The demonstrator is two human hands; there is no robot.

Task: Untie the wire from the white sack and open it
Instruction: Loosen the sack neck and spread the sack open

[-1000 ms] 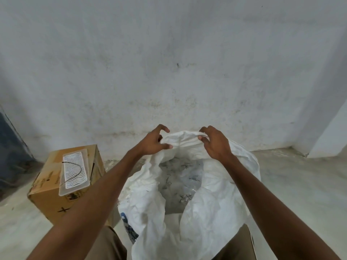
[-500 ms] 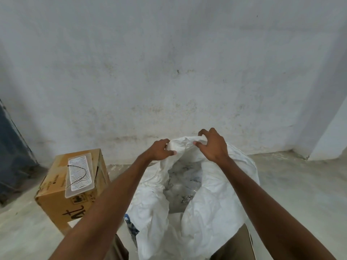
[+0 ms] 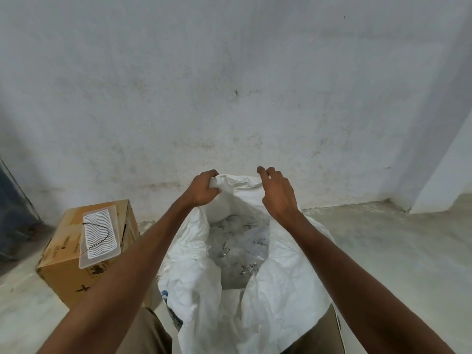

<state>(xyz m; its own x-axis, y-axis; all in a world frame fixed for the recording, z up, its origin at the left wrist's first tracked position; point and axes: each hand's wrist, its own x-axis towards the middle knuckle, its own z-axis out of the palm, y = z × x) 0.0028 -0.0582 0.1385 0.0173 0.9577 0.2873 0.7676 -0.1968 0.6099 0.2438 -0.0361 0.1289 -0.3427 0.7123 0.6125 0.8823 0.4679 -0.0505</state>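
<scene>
The white sack (image 3: pixel 270 300) stands between my knees with its mouth wide open, and clear plastic packets with small dark metal parts (image 3: pixel 238 247) show inside. My left hand (image 3: pixel 203 189) grips the far rim of the sack on the left side. My right hand (image 3: pixel 277 194) hovers just off the rim's far right side, fingers loosely curled and holding nothing. A thin black wire (image 3: pixel 98 232) lies in a curve on a flat plastic tray on the cardboard box.
A brown cardboard box (image 3: pixel 67 272) sits on the floor to the left, with a clear plastic tray (image 3: pixel 101 237) on top. A grey plaster wall (image 3: pixel 229 98) rises right behind the sack. The concrete floor (image 3: pixel 396 251) spreads to the right.
My right hand has let go of the sack's rim and lifted slightly. My left hand keeps its hold. The view has shifted a little.
</scene>
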